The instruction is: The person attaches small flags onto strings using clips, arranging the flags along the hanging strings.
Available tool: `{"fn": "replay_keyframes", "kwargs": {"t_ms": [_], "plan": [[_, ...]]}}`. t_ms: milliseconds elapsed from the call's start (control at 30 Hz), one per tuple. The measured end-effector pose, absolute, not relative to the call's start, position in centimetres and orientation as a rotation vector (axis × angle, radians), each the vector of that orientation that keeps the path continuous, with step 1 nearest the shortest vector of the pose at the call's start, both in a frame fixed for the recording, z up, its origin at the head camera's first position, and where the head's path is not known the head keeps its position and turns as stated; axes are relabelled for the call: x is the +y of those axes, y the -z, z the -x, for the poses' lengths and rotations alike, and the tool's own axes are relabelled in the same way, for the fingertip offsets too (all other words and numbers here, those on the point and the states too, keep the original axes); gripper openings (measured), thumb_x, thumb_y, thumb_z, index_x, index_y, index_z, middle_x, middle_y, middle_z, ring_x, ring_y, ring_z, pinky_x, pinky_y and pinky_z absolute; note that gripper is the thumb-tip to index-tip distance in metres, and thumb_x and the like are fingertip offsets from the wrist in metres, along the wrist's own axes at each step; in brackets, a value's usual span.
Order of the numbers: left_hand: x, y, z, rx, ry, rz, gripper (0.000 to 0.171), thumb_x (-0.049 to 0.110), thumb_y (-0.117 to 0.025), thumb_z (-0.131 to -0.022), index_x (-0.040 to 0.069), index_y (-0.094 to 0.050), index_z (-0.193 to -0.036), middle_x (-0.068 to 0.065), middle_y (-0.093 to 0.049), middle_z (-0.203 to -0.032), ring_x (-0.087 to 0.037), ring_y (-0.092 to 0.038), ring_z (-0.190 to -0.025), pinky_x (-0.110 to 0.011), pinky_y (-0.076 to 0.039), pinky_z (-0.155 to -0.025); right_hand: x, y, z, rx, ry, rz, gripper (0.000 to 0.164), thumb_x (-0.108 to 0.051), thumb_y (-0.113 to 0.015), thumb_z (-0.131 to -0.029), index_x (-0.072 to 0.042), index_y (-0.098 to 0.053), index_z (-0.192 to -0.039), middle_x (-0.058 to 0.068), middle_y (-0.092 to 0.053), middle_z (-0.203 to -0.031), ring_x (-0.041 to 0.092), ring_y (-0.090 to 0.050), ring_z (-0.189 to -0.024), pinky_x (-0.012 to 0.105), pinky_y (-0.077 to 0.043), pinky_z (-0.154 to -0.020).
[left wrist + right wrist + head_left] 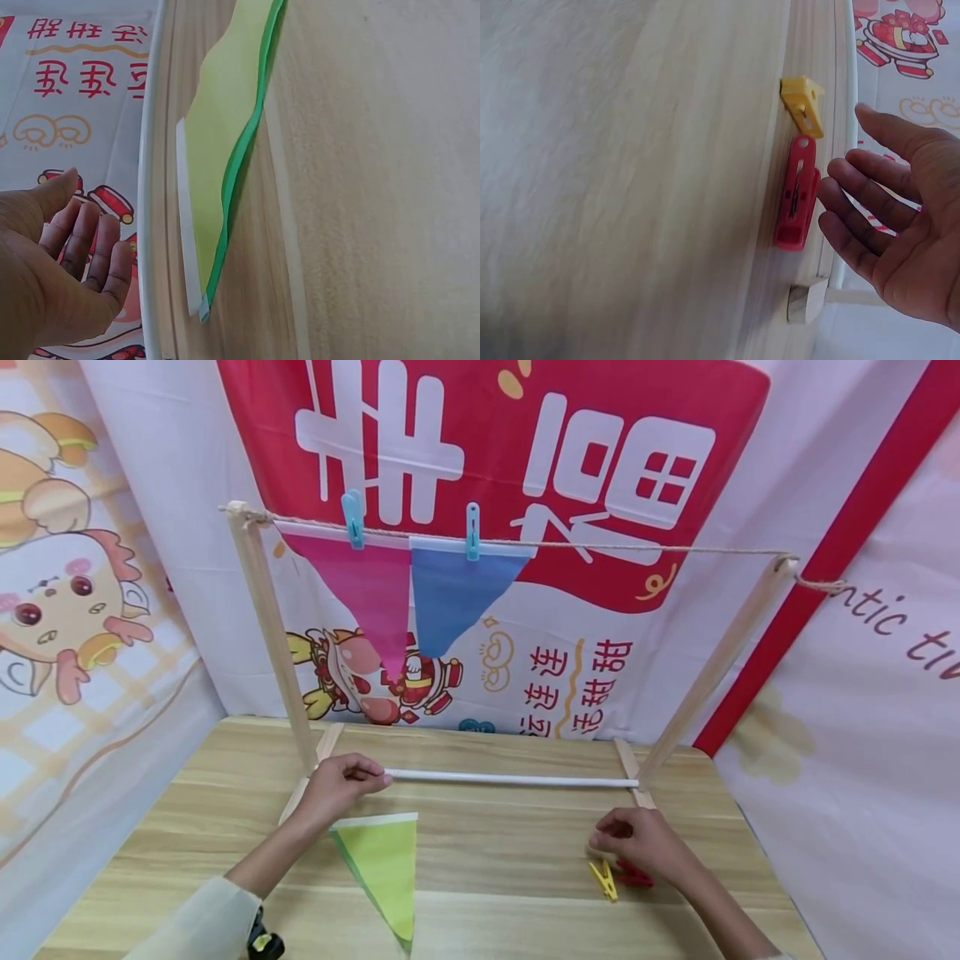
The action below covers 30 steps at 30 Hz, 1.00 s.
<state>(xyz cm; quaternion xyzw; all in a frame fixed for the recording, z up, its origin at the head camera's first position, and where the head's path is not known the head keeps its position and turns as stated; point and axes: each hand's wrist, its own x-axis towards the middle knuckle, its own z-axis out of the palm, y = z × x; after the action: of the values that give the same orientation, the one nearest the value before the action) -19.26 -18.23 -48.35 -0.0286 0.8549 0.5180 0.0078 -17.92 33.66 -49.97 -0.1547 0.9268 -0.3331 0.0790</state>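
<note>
In the head view my left hand hovers above the table near the left end of a white rod, fingers loosely bent and holding nothing. Below it lies a yellow-green triangular pennant with a white top strip and a darker green edge showing beneath. My right hand is just above a yellow clothespin and a red clothespin; the right wrist view shows its fingers relaxed and apart from both. A pink pennant and a blue pennant hang side by side from a twine line.
Light blue clothespins grip the pennants at the twine. Two wooden posts, a left post and a right post, hold the line up from the wood-grain table. Printed cloth hangs behind and at both sides.
</note>
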Motion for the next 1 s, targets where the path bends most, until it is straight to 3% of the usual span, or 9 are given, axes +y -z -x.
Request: {"fn": "replay_keyframes", "kwargs": {"t_ms": [500,800,1000], "plan": [[-20.4,50.2,18.7,2.704,-1.494,0.114,0.024,0.025,-0.091,-0.099,0.006,-0.082,-0.110,-0.007,-0.082,-0.100,-0.017,-0.072,-0.089,-0.023,-0.059,-0.073,36.7,50.5,17.4,2.643,0.997,0.580,0.035,-0.032,-0.097,-0.091,-0.009,-0.082,-0.112,-0.004,-0.081,-0.100,-0.002,-0.069,-0.090,0.021,-0.062,-0.079],[-20.8,50.6,18.2,2.706,-1.481,0.055,0.023,0.013,-0.091,-0.097,0.000,-0.081,-0.112,-0.009,-0.082,-0.099,-0.015,-0.073,-0.088,-0.023,-0.061,-0.073,38.0,50.6,17.1,2.611,0.997,0.701,0.050,-0.030,-0.106,-0.079,-0.006,-0.082,-0.116,-0.002,-0.083,-0.104,0.002,-0.073,-0.093,0.023,-0.063,-0.080],[-21.1,51.1,18.2,2.750,-1.394,-0.014,0.024,0.014,-0.095,-0.093,0.002,-0.082,-0.110,-0.008,-0.082,-0.101,-0.015,-0.072,-0.091,-0.022,-0.061,-0.075,38.1,50.8,17.0,2.629,0.987,0.763,0.053,-0.029,-0.109,-0.074,-0.007,-0.082,-0.115,-0.004,-0.082,-0.101,0.003,-0.073,-0.092,0.024,-0.063,-0.080]]}}
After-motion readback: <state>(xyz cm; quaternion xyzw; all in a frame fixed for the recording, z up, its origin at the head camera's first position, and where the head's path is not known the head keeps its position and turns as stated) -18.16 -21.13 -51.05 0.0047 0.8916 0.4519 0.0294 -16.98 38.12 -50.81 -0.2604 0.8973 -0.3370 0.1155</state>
